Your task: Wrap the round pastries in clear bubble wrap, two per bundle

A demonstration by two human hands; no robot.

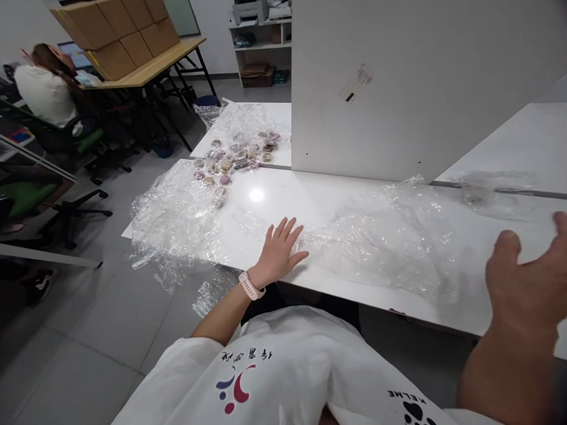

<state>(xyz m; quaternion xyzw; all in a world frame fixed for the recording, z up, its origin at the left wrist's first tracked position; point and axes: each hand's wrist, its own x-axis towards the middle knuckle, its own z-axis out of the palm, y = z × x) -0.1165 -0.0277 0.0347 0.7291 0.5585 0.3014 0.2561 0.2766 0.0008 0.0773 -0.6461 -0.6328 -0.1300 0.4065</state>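
Note:
My left hand, a pale pink watch on its wrist, is spread over the front of the white table. Its fingers point away from me, beside the left end of a crumpled clear plastic film; whether they touch it I cannot tell. At the right edge of the view, raised in front of the table, my right hand has thumb and fingers apart and nothing in it. Part of that hand lies outside the picture. Another thin piece of clear film lies behind it.
A heap of clear plastic wrapping hangs over the table's left end. Small round purple and tan pieces lie beyond it. A tall grey-white panel rises behind the table. At far left, a person sits near stacked cardboard boxes.

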